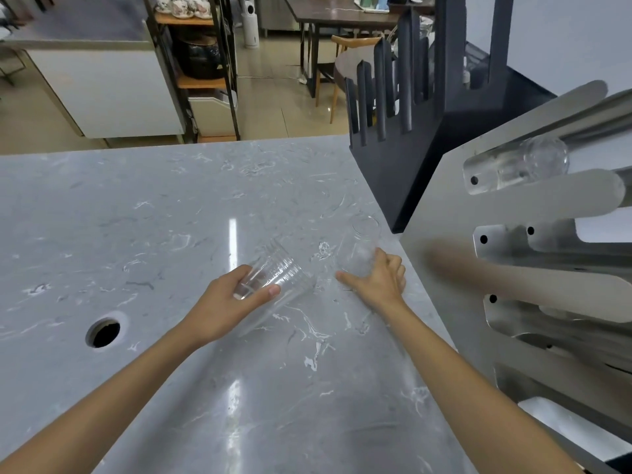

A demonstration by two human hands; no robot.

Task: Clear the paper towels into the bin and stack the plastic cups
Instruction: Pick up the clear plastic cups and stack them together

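Note:
My left hand (227,302) grips a clear ribbed plastic cup (277,271), tilted with its mouth toward the upper right, just above the grey marble counter (154,217). To its right my right hand (378,277) wraps the lower part of a second clear plastic cup (362,241), which stands near the counter's right edge. The two cups are apart. No paper towel is in view.
A round hole (104,331) is cut in the counter at the left. A dark slotted rack (403,131) and a silver metal rack (530,268) rise along the right edge; a clear glass (523,162) lies in the silver one. Shelves and tables stand beyond the counter.

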